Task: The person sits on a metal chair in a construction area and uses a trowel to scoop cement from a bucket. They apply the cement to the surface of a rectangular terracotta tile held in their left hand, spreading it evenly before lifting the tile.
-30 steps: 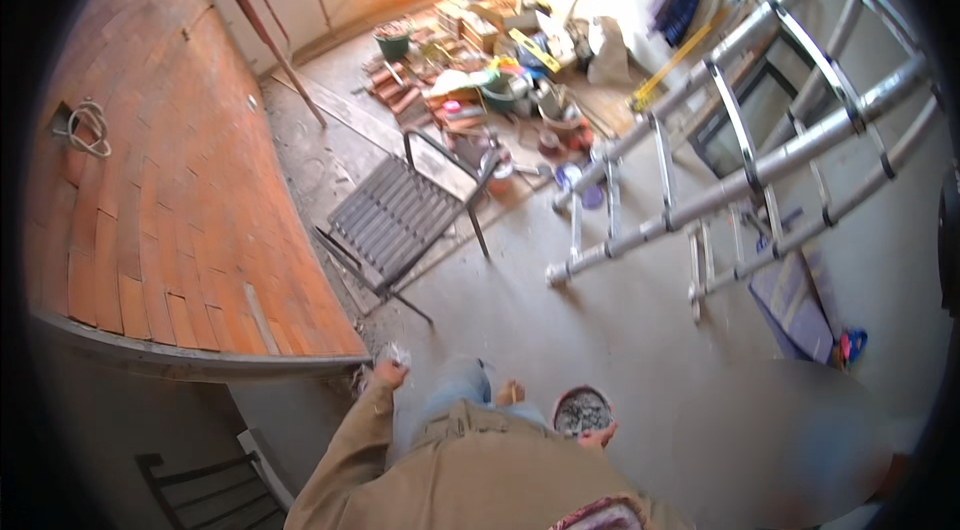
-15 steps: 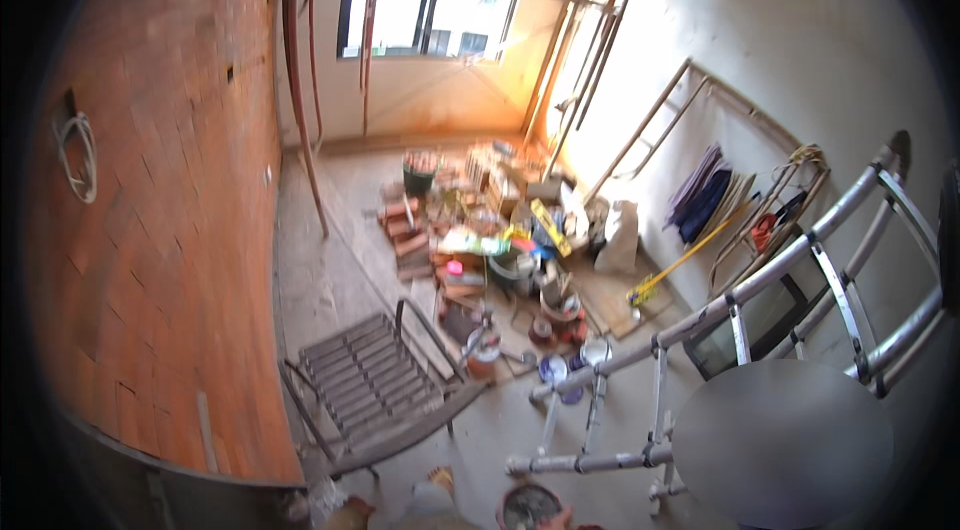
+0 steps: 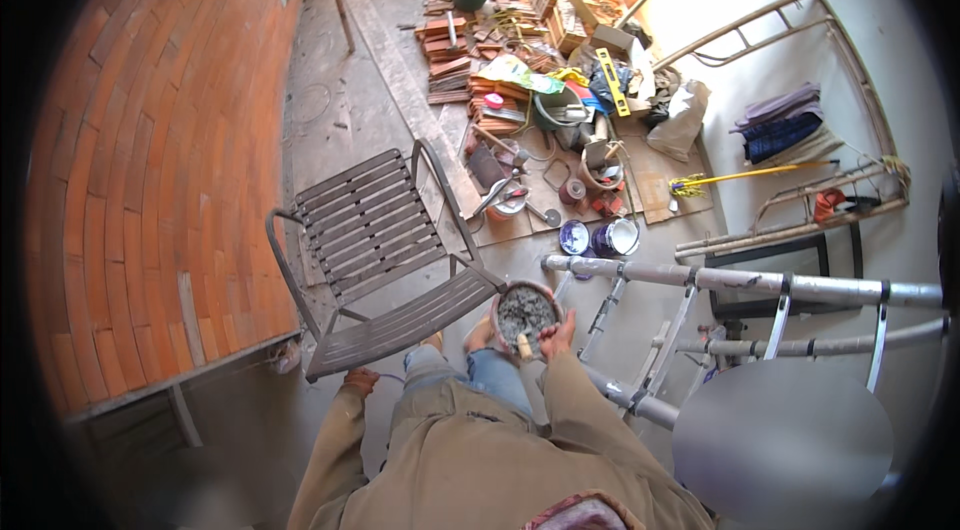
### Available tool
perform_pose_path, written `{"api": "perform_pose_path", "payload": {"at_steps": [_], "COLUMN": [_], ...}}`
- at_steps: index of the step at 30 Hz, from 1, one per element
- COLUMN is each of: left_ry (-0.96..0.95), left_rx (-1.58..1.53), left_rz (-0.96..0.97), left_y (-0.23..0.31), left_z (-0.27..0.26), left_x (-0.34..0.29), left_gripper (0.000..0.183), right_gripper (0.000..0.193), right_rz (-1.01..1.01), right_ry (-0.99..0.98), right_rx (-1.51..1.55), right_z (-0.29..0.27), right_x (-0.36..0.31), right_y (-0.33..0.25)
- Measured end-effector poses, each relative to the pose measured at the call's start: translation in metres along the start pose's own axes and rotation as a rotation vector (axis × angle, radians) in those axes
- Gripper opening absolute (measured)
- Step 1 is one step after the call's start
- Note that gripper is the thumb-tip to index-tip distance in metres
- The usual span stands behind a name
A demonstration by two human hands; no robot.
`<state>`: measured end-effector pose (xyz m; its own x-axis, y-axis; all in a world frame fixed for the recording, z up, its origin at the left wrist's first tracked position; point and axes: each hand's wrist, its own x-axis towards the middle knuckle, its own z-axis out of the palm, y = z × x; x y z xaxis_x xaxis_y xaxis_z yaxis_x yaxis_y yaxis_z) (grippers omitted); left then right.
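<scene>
My right hand [image 3: 558, 335] grips the rim of a round bucket [image 3: 497, 315] that holds grey, lumpy mortar [image 3: 527, 308]. A wooden handle [image 3: 525, 346] sticks up from the mortar at the near side; the rest of that tool is hidden. Low on the left, my left hand [image 3: 360, 382] is closed beside the front edge of a dark slatted metal armchair [image 3: 380, 220]. A thin purplish strip shows next to its fingers, but what they hold is too small to make out.
Brick-faced wall [image 3: 190, 160] rises on the left. An aluminium ladder [image 3: 820, 284] lies across the right, close to my right arm. Ahead are stacked tiles [image 3: 447, 55], paint cans [image 3: 614, 238], a yellow level [image 3: 612, 82], a sack [image 3: 682, 120] and a yellow-headed mop [image 3: 690, 186].
The view has tipped downward, bringing both my forearms and my body into sight. The bucket, with my right hand at it, now shows fully; the window has left the picture.
</scene>
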<state>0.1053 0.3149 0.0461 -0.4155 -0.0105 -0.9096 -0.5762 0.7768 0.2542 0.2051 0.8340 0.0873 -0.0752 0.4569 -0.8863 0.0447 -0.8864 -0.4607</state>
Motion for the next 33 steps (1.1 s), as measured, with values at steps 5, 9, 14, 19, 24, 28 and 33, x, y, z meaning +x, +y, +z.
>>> {"api": "perform_pose_path", "payload": {"at_steps": [5, 9, 14, 19, 24, 28, 33], "left_ry": [0.190, 0.307, 0.491, 0.569, 0.696, 0.716, 1.104], "left_rx": [-0.223, -0.699, -1.611, -2.088, -2.154, -2.191, -1.961], "left_rz": [-0.115, -0.241, -0.237, 0.054, 0.196, 0.224, -0.074], "left_y": [0.004, 0.010, 0.083, 0.231, 0.268, 0.273, 0.265], "left_z": [0.031, 0.067, 0.128, 0.118, 0.095, 0.079, 0.083], "left_x": [-0.013, -0.025, -0.072, -0.153, -0.182, -0.178, -0.114], "left_gripper": [0.024, 0.034, 0.074, 0.107, 0.117, 0.106, 0.068], "right_gripper": [0.067, 0.065, 0.065, 0.068, 0.064, 0.059, 0.061], "right_rz": [-0.025, 0.023, 0.042, 0.001, 0.049, 0.035, -0.007], "right_ry": [0.007, -0.072, -0.177, -0.085, -0.070, -0.287, -0.181], "right_rx": [-0.139, -0.254, -0.311, -0.373, -0.423, -0.506, -0.556], "right_z": [0.063, 0.109, 0.130, 0.158, 0.187, 0.168, 0.183], "right_x": [0.035, 0.056, 0.102, 0.146, 0.161, 0.185, 0.178], "right_y": [-0.061, -0.109, -0.162, -0.216, -0.248, -0.289, -0.292]}}
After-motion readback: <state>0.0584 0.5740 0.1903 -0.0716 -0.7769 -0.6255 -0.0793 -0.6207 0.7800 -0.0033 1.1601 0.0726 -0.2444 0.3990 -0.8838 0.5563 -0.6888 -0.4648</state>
